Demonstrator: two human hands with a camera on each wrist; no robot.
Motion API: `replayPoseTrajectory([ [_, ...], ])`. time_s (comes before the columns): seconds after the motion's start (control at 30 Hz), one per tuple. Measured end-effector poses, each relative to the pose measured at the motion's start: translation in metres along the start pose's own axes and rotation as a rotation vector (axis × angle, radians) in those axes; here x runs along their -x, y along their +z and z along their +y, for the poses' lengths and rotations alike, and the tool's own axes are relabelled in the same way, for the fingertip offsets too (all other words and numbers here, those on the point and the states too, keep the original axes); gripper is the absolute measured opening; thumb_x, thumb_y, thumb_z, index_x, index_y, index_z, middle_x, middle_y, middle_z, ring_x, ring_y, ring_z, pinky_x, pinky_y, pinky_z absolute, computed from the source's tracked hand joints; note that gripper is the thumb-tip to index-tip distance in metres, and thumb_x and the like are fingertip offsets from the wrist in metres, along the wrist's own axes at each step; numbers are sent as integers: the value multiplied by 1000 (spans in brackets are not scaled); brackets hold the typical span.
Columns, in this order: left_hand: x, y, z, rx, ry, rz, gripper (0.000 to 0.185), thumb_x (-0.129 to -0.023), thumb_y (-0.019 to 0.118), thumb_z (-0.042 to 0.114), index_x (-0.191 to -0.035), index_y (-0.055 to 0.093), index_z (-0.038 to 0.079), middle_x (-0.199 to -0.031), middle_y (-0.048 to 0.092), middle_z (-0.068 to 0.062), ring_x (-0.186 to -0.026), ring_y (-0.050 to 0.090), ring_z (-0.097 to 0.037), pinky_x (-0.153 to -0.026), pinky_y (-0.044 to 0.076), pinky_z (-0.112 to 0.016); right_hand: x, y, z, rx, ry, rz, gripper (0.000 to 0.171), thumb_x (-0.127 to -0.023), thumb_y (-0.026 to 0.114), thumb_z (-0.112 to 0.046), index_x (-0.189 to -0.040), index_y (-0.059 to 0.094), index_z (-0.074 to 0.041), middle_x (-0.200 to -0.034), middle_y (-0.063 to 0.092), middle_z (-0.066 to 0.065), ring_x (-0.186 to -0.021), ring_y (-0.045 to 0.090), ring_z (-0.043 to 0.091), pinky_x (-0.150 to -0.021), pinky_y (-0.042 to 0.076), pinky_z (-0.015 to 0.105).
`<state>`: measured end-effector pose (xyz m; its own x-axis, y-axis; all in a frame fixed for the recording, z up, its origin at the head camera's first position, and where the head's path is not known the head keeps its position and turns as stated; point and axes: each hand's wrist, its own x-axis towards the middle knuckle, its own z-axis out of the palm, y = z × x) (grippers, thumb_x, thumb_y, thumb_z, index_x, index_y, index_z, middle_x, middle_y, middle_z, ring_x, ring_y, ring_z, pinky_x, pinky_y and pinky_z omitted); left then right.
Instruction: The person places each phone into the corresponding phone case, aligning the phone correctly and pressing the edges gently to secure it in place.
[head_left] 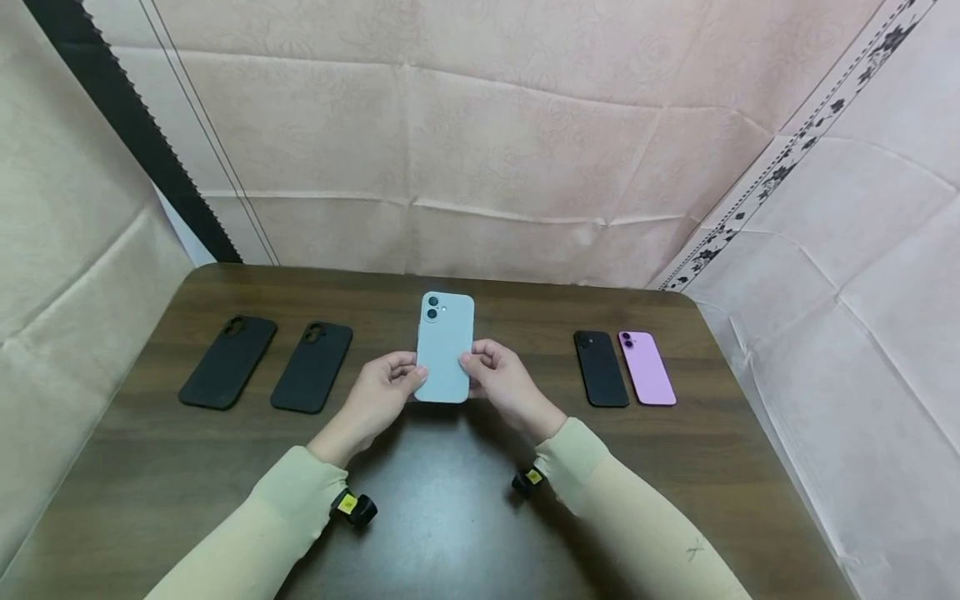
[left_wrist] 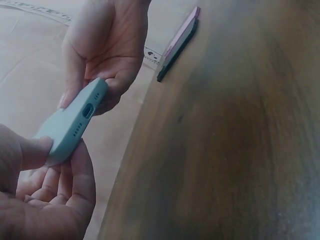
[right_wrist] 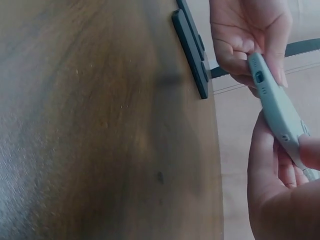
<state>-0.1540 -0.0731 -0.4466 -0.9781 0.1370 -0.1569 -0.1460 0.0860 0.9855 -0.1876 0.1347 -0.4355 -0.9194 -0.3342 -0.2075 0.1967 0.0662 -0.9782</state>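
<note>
A pale blue phone in a matching case [head_left: 445, 346] is held above the middle of the dark wooden table [head_left: 450, 517], back side up, camera end away from me. My left hand [head_left: 386, 385] pinches its lower left edge and my right hand [head_left: 495, 375] pinches its lower right edge. The left wrist view shows the phone's bottom end [left_wrist: 80, 120] with its port, held between thumb and fingers of both hands. In the right wrist view the phone [right_wrist: 277, 107] is seen edge-on between the two hands.
Two black phone cases [head_left: 228, 361] [head_left: 312, 366] lie on the table's left. A black phone [head_left: 600, 367] and a pink phone [head_left: 647, 367] lie side by side on the right. Wrinkled pink cloth hangs behind and beside the table.
</note>
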Motion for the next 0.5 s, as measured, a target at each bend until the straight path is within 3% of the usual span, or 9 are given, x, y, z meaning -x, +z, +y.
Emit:
replayPoseTrajectory([
  [0.33,-2,-4,-4,7,-12,-88,28,-98,59,17,-122,56,4,-111,66,-12,-97,66,-23,-82,55,-40,-1,-3,9,-46,38,-8,24,-99,57,-23,-111,54,-3,-110,67,13,-94,66,24,-78,56,41],
  [0.5,-2,-5,-6,-4,-20,-162,31,-95,63,13,-122,55,1,-109,64,-15,-99,65,-30,-85,53,-43,-3,-3,8,-76,39,20,24,-99,56,-22,-113,54,-2,-112,66,14,-98,65,24,-79,56,41],
])
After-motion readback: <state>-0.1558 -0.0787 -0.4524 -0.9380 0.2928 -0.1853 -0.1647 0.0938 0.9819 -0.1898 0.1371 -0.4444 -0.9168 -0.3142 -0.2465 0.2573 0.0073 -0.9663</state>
